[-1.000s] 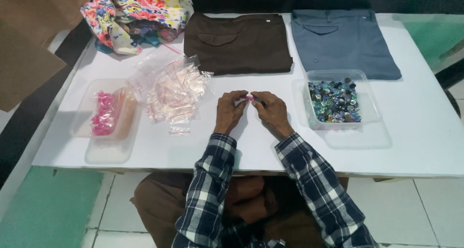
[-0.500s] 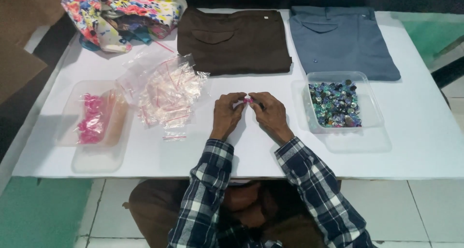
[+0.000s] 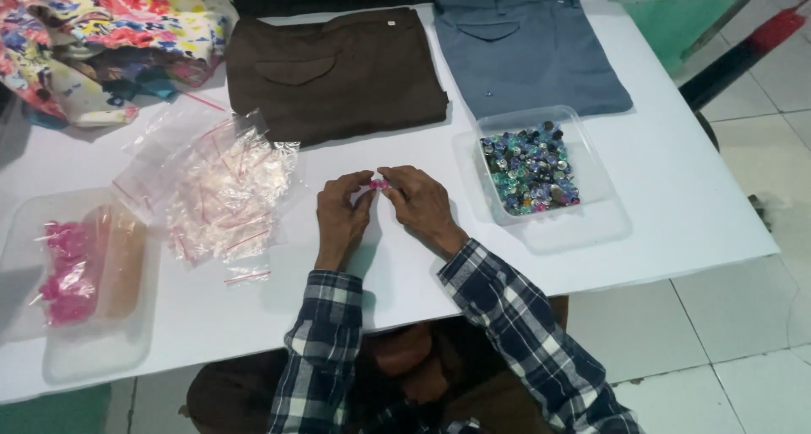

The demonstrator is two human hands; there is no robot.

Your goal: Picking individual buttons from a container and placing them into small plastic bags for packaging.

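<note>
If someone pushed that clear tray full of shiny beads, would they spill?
Probably not from a gentle push: the clear tray has raised walls and sits flat on the white table, so it would likely slide. The beads look small, loose and heaped, so a tilt or jolt could scatter and roll them.

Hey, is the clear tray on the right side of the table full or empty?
Partly full: the clear tray holds a heap of blue, green and dark beads toward its left side, and its right strip is bare.

Folded brown trousers (image 3: 334,75), grey trousers (image 3: 528,49), floral cloth (image 3: 101,37)
</note>
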